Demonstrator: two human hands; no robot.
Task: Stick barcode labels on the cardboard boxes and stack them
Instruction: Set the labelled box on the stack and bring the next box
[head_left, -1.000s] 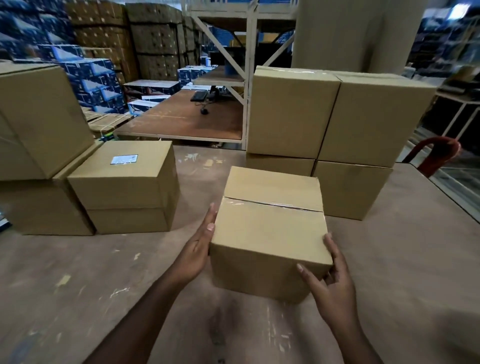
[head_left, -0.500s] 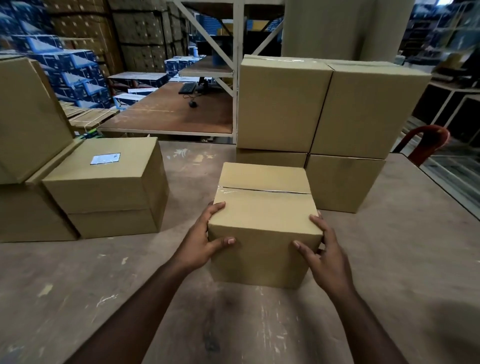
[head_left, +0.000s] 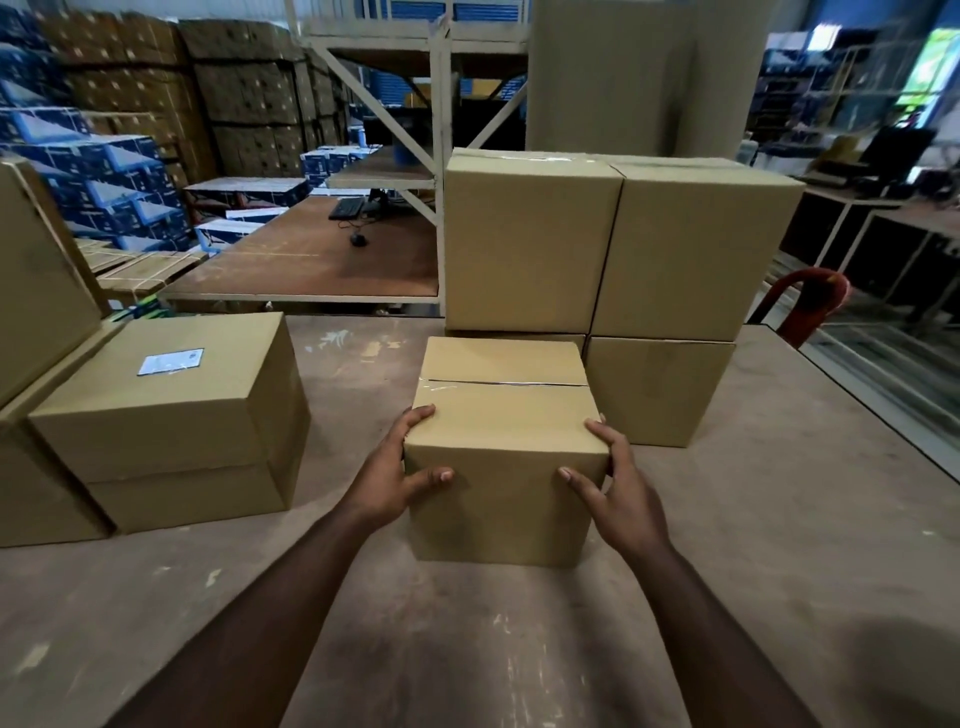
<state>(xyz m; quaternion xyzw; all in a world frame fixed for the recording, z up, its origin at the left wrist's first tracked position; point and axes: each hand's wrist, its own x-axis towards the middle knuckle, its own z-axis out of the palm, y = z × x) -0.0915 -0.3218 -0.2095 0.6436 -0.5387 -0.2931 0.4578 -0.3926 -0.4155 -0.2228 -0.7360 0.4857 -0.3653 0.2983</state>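
1. Both hands are gripping one small cardboard box (head_left: 501, 447) that's sitting on the table (head_left: 779, 545), roughly mid-table and toward the near edge. The left hand (head_left: 387, 480) is wrapping the box's near-left corner, thumb on the front face and fingers curling over the top edge. The right hand (head_left: 618, 493) is doing the same on the near-right corner.

2. The box's top is taped shut along the seam and I'm not seeing any barcode on it, so it looks like this one is waiting for its label.

3. Compare the labelled box (head_left: 171, 395) over by the left edge of the table: it's carrying a white barcode label (head_left: 170, 361) on top and sitting on another box, so that's probably the finished stack.

4. The unlabelled stack (head_left: 613, 270) is standing just behind the held box, toward the far edge, two high and two wide.

5. My guess at the step: positioning the box for labelling. Next move is probably letting go with one hand, fetching a label (can't see any roll or sheet in view), pressing it flat on top, then lifting the box onto the left stack.
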